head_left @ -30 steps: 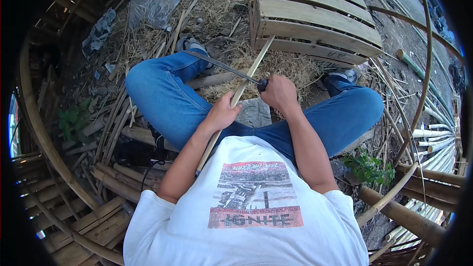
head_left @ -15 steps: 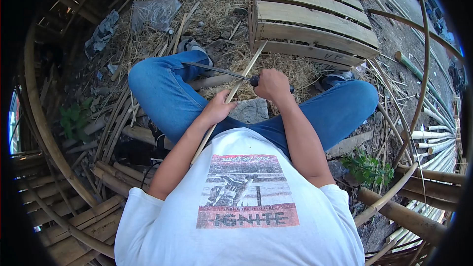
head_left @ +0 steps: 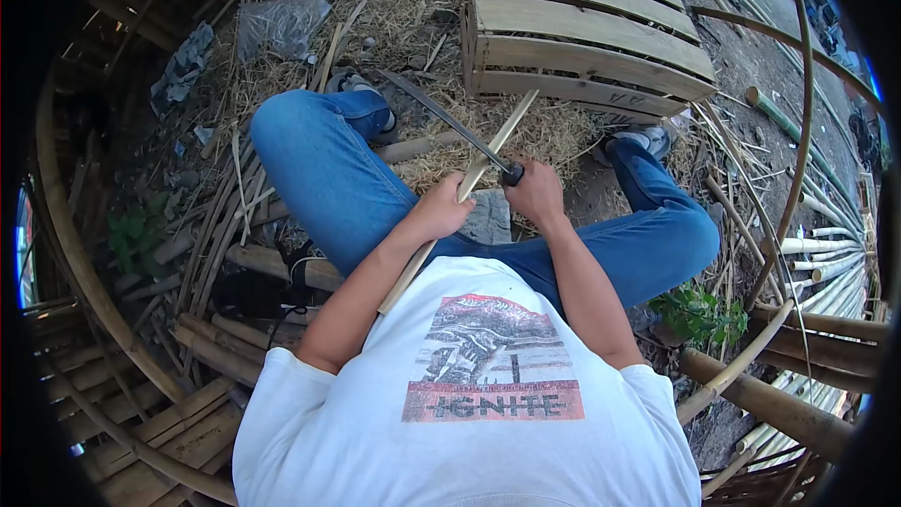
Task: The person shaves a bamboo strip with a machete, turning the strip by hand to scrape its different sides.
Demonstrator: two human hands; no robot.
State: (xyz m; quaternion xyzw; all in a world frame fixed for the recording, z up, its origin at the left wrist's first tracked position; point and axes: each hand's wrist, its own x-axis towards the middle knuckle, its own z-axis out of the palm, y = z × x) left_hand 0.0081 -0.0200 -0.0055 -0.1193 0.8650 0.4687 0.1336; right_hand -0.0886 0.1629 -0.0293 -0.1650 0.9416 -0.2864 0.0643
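Note:
My left hand (head_left: 445, 207) is closed around a pale bamboo strip (head_left: 510, 124), which slants from my shirt front up toward the wooden crate. My right hand (head_left: 535, 192) grips the dark handle of a long knife (head_left: 441, 111). Its narrow blade points up and to the left, crossing the strip just beyond my left hand. Blade and strip appear to touch at the crossing. Below the crossing, between my legs, lies a grey stone block (head_left: 490, 216).
A slatted wooden crate (head_left: 582, 19) stands ahead on straw-covered ground. Bamboo strips (head_left: 211, 216) lie at the left, and cut poles (head_left: 826, 258) at the right. A clear plastic bag (head_left: 282, 23) and a grey cloth (head_left: 184, 66) lie at the upper left. Curved bamboo frames both sides.
My right hand has come down and nearer, and the knife's blade now slopes more steeply. My left hand has shifted slightly right with the strip. My right-side leg has tilted lower.

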